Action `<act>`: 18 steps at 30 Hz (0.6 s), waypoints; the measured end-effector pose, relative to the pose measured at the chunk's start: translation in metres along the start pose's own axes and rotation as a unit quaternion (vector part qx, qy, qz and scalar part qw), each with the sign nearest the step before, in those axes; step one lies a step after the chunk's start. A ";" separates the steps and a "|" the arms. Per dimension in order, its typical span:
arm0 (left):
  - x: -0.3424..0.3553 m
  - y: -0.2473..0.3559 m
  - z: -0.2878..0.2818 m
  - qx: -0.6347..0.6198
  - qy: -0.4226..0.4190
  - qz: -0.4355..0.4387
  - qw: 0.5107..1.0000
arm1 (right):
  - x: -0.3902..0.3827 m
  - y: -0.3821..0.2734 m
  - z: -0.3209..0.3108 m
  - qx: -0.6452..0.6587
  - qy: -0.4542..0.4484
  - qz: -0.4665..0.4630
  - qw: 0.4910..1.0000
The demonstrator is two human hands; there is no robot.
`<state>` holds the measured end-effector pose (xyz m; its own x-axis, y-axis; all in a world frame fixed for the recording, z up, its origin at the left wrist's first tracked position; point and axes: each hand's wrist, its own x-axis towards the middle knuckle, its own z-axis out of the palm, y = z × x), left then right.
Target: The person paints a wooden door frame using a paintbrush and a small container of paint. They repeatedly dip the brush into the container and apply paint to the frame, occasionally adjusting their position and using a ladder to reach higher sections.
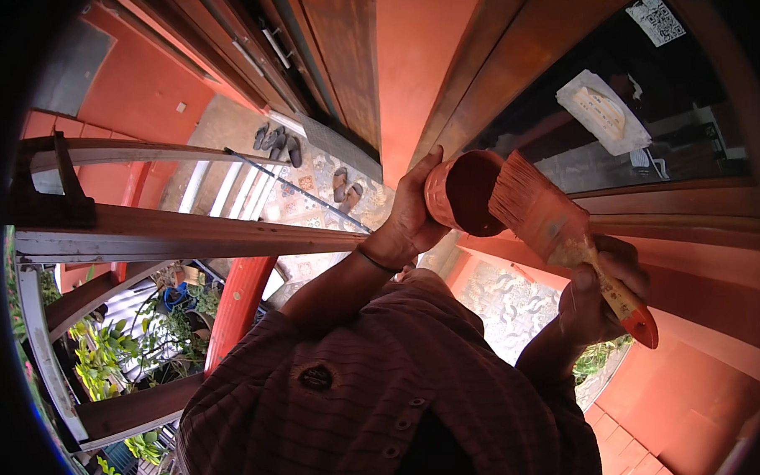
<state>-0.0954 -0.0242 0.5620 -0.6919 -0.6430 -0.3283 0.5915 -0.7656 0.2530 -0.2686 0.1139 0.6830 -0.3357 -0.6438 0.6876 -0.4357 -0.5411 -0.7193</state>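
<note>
My left hand (410,211) is wrapped round a small round paint pot (438,200), its open mouth tipped toward me. The inside is coated dark red, and how much paint it holds I cannot tell. In my right hand (590,304) is a wide paintbrush (557,230), gripped by its wooden handle, whose end is red. The bristles are covered in coral-red paint. Their tips lie at the pot's right rim; whether they touch it I cannot tell.
Right of the pot is a dark window pane (527,132) with stuck-on papers, framed in brown wood. A coral wall strip (416,69) stands ahead. Ladder-like beams (187,236) cross the left side above plants (99,356). Several sandals (276,143) lie on the floor below.
</note>
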 end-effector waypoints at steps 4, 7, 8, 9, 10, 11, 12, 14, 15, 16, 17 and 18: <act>-0.002 0.005 -0.006 0.008 -0.010 0.001 1.000 | 0.001 0.006 0.003 0.048 0.030 0.016 0.998; -0.005 0.007 -0.007 0.018 -0.004 0.010 1.000 | 0.001 0.009 0.009 0.058 0.079 0.046 0.994; -0.006 0.009 -0.009 0.012 -0.009 0.004 1.000 | 0.001 0.008 0.011 0.054 0.101 0.057 0.992; -0.006 0.010 -0.010 0.006 -0.014 -0.001 1.000 | 0.001 0.009 0.012 0.073 0.104 0.069 0.990; -0.007 0.011 -0.010 0.006 -0.011 0.001 1.000 | 0.001 0.011 0.011 0.091 0.108 0.080 0.987; -0.007 0.012 -0.010 0.006 -0.009 0.003 1.000 | -0.001 0.012 0.011 0.109 0.111 0.092 0.984; -0.008 0.013 -0.010 0.006 -0.007 0.005 1.000 | -0.004 0.012 0.012 0.144 0.121 0.114 0.975; -0.010 0.014 -0.011 0.000 -0.019 0.003 1.000 | -0.009 0.012 0.017 0.208 0.142 0.160 0.954; -0.010 0.014 -0.011 -0.004 -0.025 0.003 1.000 | -0.010 0.011 0.019 0.235 0.155 0.184 0.942; -0.011 0.014 -0.011 -0.003 -0.023 0.005 1.000 | -0.012 0.007 0.022 0.255 0.169 0.212 0.928; -0.011 0.013 -0.011 -0.002 -0.020 0.007 1.000 | -0.013 0.005 0.025 0.274 0.182 0.240 0.913; -0.011 0.013 -0.011 -0.002 -0.018 0.010 1.000 | -0.013 0.002 0.028 0.246 0.170 0.236 0.924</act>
<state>-0.0756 -0.0269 0.5585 -0.6947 -0.6581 -0.2903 0.6064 -0.7529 0.2557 -0.2412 0.1059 0.6698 -0.6712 -0.7089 0.2167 0.2316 -0.4783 -0.8471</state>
